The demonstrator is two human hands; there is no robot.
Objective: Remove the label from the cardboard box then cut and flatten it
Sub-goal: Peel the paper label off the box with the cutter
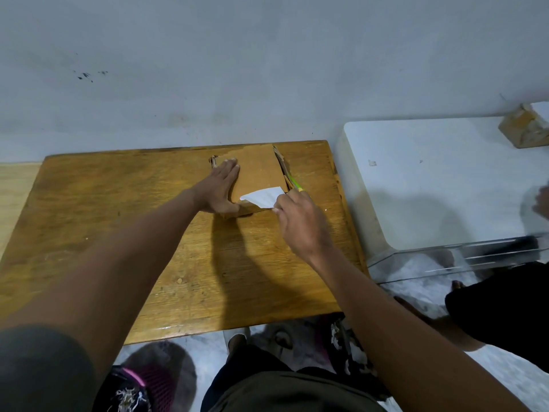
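Observation:
A brown cardboard box (258, 171) lies at the far middle of the wooden table (118, 227). My left hand (221, 188) presses flat on the box's left side, fingers spread. My right hand (300, 221) pinches the near right corner of a white label (263, 197), which is lifted partly off the box's near edge. A green-handled tool (294, 182) pokes out just beyond my right hand along the box's right side; whether the hand also holds it is unclear.
A white table (445, 179) stands to the right, with a small taped cardboard box (523, 126) at its far corner. Another person's hand (542, 202) and dark-clothed leg (499, 310) show at the right edge. Slippers (160, 373) lie on the floor below.

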